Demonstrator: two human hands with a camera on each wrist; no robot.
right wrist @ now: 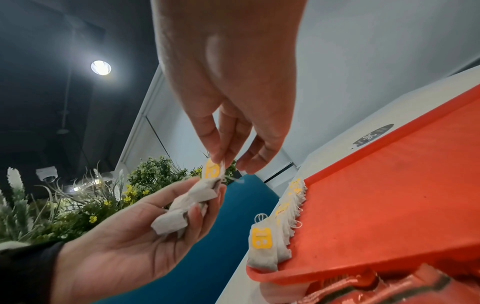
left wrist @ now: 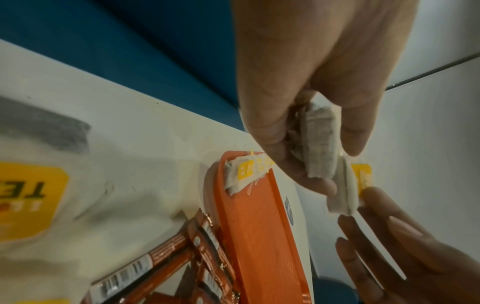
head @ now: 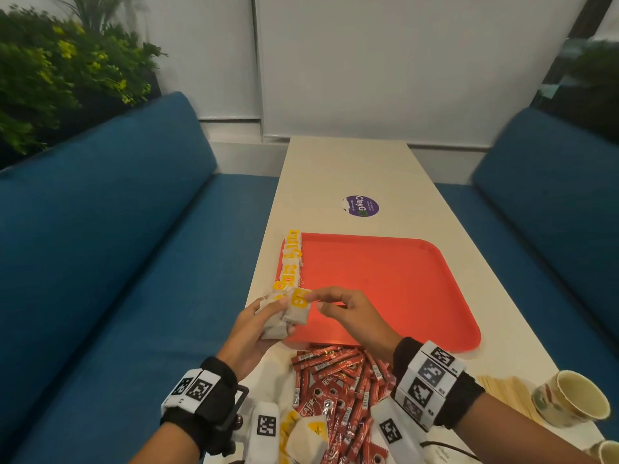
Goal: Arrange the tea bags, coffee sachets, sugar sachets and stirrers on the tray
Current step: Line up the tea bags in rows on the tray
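A red tray [head: 385, 283] lies on the white table. A row of tea bags [head: 290, 262] with yellow tags runs along the tray's left rim [right wrist: 283, 224]. My left hand [head: 264, 316] grips a small bundle of tea bags [head: 273, 324] over the tray's near left corner. My right hand [head: 335, 306] pinches the yellow tag of one tea bag [head: 299, 306] at the top of that bundle [right wrist: 213, 170]. A heap of red coffee sachets [head: 338, 390] lies on the table just in front of the tray. Wooden stirrers [head: 505, 390] lie at the near right.
A paper cup [head: 569, 400] stands at the near right and part of another [head: 606, 452] below it. An open tea bag pack [head: 304, 437] lies near my wrists. A purple sticker [head: 361, 205] marks the table beyond the tray. Blue sofas [head: 100, 246] flank both sides.
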